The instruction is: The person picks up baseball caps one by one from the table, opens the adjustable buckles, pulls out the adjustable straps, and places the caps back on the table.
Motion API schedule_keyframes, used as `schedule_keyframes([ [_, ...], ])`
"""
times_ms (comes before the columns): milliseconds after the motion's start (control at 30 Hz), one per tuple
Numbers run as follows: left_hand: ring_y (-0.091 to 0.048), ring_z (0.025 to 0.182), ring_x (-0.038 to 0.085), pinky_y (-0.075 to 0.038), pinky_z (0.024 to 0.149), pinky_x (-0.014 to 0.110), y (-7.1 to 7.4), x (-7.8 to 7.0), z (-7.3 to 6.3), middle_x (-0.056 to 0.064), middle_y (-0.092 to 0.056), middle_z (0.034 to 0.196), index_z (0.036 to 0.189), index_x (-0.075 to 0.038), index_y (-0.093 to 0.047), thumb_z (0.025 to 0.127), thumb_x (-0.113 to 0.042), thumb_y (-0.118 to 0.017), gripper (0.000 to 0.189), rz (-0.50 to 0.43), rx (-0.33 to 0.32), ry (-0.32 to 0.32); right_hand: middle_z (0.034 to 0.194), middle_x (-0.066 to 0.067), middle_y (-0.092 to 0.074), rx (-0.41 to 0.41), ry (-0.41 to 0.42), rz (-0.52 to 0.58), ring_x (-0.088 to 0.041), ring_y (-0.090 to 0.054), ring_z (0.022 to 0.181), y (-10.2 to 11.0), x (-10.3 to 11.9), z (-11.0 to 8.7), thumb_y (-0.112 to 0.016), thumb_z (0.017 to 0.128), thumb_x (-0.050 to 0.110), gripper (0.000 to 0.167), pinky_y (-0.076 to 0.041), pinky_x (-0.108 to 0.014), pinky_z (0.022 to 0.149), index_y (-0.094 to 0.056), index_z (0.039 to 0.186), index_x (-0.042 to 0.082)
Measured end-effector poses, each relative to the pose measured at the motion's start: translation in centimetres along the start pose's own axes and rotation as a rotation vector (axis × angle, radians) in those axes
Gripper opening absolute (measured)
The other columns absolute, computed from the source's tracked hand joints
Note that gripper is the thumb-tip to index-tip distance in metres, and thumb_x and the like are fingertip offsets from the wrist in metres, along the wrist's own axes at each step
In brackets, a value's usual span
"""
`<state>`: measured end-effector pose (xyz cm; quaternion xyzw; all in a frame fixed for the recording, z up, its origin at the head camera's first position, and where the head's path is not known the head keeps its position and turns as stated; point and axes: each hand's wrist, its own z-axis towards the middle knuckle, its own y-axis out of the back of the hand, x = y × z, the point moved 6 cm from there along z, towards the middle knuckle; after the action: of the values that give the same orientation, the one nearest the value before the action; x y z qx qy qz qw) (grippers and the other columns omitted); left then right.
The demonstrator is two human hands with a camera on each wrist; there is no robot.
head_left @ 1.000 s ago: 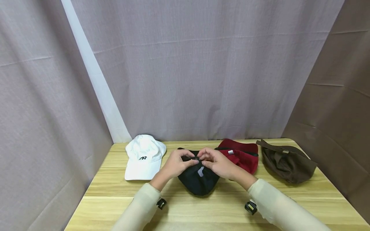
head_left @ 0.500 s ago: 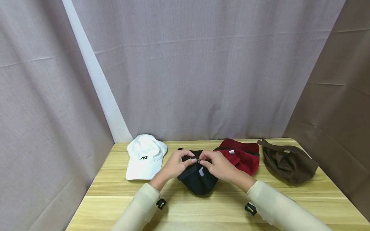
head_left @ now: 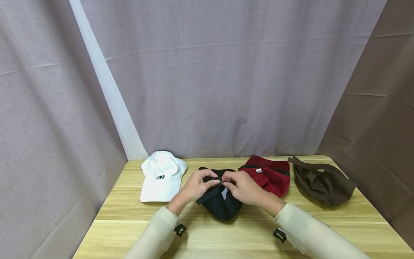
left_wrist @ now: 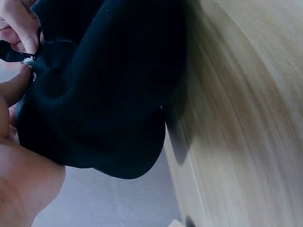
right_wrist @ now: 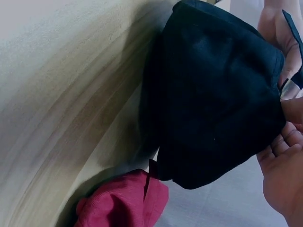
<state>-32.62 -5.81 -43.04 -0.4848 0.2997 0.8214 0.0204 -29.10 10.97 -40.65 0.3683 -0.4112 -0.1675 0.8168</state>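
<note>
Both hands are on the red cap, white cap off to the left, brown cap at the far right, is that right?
Not the red cap: the head view shows the left hand and right hand on the black cap. The white cap and brown cap are as you say.

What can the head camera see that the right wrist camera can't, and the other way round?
Only the head view shows the dark brown cloth cap and the pale grey patch on the black cloth cap. Only the right wrist view clearly shows a thin black strap jutting out. Both show the black cap, the deep red cloth cap, the pale wooden table, the left hand and the right hand.
</note>
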Motion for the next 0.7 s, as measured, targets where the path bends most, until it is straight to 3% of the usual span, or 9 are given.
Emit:
schedule_keyframes([
  [267,-0.067,0.100,0.007,-0.054,0.092,0.023,-0.12,0.18,-0.20,0.009,-0.079,0.107,0.104,-0.009,-0.079,0.101,-0.016,-0.074,0.009,0.000,0.017,-0.015,0.089,-0.001,-0.076,-0.003,0.004,0.026,-0.002,-0.060,0.081,-0.16,-0.02,-0.06,-0.073,0.095,0.001,0.015,-0.052,-0.023,0.074,-0.078,0.096,0.016],
  [467,-0.066,0.103,0.009,-0.053,0.095,0.023,-0.35,0.51,-0.31,0.009,-0.078,0.109,0.106,-0.008,-0.079,0.101,-0.013,-0.073,0.010,-0.032,0.046,0.012,0.098,-0.002,-0.080,0.000,0.002,0.032,-0.006,-0.068,0.090,-0.16,-0.21,-0.14,-0.071,0.095,0.001,0.015,-0.057,-0.026,0.081,-0.080,0.100,0.012],
  [700,-0.064,0.103,0.008,-0.051,0.098,0.024,-0.46,0.28,-0.34,0.012,-0.078,0.110,0.107,-0.006,-0.079,0.101,-0.013,-0.072,0.011,-0.030,0.085,0.006,0.085,0.001,-0.073,0.116,-0.067,0.123,-0.003,-0.058,0.076,-0.29,-0.44,-0.15,-0.069,0.100,0.003,0.014,-0.052,-0.022,0.070,-0.077,0.099,0.015],
])
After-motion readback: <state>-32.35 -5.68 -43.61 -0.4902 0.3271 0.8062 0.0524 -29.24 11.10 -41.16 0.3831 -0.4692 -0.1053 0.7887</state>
